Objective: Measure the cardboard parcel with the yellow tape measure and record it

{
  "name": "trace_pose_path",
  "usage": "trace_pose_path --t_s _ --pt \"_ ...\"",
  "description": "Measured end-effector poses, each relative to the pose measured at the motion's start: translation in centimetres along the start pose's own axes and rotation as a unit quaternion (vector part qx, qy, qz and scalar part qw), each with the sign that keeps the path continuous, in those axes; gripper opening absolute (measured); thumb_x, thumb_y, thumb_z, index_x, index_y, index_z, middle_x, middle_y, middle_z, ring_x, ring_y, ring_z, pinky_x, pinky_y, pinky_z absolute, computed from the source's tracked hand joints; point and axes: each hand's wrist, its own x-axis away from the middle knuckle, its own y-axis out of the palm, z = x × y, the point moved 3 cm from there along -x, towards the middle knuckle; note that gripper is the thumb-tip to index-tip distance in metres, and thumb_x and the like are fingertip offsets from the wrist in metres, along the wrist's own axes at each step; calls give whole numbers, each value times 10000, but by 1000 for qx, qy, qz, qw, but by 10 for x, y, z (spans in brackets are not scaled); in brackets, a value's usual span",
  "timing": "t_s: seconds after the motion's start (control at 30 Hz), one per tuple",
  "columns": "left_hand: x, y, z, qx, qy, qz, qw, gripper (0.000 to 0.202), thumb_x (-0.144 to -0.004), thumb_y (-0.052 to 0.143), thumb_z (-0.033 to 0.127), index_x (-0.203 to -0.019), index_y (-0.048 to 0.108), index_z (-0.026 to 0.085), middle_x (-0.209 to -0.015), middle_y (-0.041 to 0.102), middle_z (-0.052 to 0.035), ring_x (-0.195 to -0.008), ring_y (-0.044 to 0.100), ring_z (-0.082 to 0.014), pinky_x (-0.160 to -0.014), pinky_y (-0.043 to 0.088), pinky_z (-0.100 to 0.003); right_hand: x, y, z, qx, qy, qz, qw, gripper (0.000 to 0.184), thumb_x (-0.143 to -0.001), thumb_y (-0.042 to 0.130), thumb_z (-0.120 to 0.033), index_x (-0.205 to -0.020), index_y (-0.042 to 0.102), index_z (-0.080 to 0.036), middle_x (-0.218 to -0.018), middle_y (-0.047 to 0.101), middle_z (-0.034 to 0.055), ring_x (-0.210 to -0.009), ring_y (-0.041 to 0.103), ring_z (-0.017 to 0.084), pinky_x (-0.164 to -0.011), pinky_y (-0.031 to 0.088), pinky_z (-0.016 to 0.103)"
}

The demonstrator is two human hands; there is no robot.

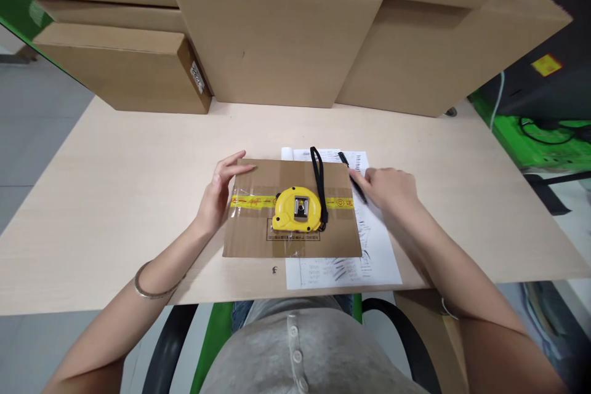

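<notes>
A flat brown cardboard box (pixel 252 237) with a yellow printed tape strip is in front of me, over part of a printed sheet of paper (pixel 344 274). On it lies a yellow tape measure (pixel 285 209) with a black wrist strap (pixel 318 181). My left hand (pixel 220 191) holds the box's left edge, its fingers reaching over the far corner. At the right edge my right hand (pixel 392 189) grips the box near the far corner, most fingers curled. A black pen (pixel 357 188) lies on the paper between box and right hand.
Large cardboard boxes (pixel 277 43) stand stacked along the back of the pale table (pixel 138 197). A smaller carton (pixel 129 71) with a label is at the back left. Beyond the right edge are green surfaces (pixel 545 148) with black cables. A black chair armrest (pixel 170 345) is below.
</notes>
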Motion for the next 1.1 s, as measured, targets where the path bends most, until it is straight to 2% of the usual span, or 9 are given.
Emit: trace_pose_path --t_s 0.07,0.13,0.27,0.37,0.47,0.53,0.77,0.93,1.1 --pt "-1 -1 -1 -6 -4 -20 1000 590 -1057 307 656 -1149 808 359 -1511 603 -12 -1520 421 -286 -1324 247 -508 9 -23 -21 -38 -58 78 995 554 -1015 384 -610 -828 695 -192 -880 725 169 -815 664 312 -734 437 433" --pt "-3 -3 -1 -2 -3 -32 999 612 -1061 279 659 -1169 806 368 -1487 629 -12 -1521 429 -285 -1332 229 -512 24 -41 -48 -111 -200 135 964 620 -1030 336 -669 -1074 733 -195 -1059 747 162 -952 675 314 -824 486 462" --pt "-4 -5 -1 6 -28 -38 999 634 -1068 254 648 -1155 816 369 -1394 683 -32 -1465 499 -284 -1319 272 -495 56 -46 -93 -144 -405 48 902 697 -903 579 -778 -1277 704 -202 -1441 656 190 -1324 573 408 -1081 423 640" --pt "-5 -5 0 5 -49 -34 998 652 -1049 271 693 -1156 819 356 -1383 683 -43 -1428 527 -294 -1302 304 -499 67 -40 -107 -189 -406 -62 892 648 -827 754 -694 -1262 664 -224 -1452 657 174 -1382 560 409 -1085 460 631" --pt "-4 -4 0 19 -63 -33 997 682 -1026 291 740 -1152 817 324 -1361 692 -55 -1434 522 -301 -1304 300 -494 67 -39 -119 -273 -378 -136 874 587 -890 731 -608 -1293 561 -217 -1153 766 128 -1052 739 319 -811 590 448" --pt "-4 -2 -1 40 -77 -34 996 696 -1007 310 768 -1131 813 303 -1327 709 -58 -1416 542 -313 -1292 321 -491 63 -43 -135 -286 -395 -120 865 546 -962 664 -539 -1362 502 -205 -1136 757 118 -945 755 279 -754 579 396" --pt "-3 -6 -18 118 -121 -46 985 718 -864 493 881 -1133 739 262 -1188 749 -87 -1289 626 -375 -1108 503 -530 47 -46 -190 -207 -464 -118 853 445 -1021 614 -320 -1444 487 -267 -1460 646 63 -1180 691 236 -976 535 377" --pt "-6 -18 -24 14 -40 -118 992 498 -864 708 660 -1249 718 345 -1354 633 -67 -1395 493 -339 -1250 338 -518 42 -44 -157 -224 -444 -86 863 411 -974 670 -395 -1344 581 -238 -1254 745 77 -1018 718 253 -844 525 375" --pt "-7 -17 -20 27 -42 -130 990 426 -881 708 599 -1247 721 383 -1328 637 -58 -1345 509 -337 -1216 351 -522 43 -62 -66 -240 -352 -102 899 339 -922 747 -413 -1226 664 -286 -1083 756 28 -864 699 206 -734 526 342"
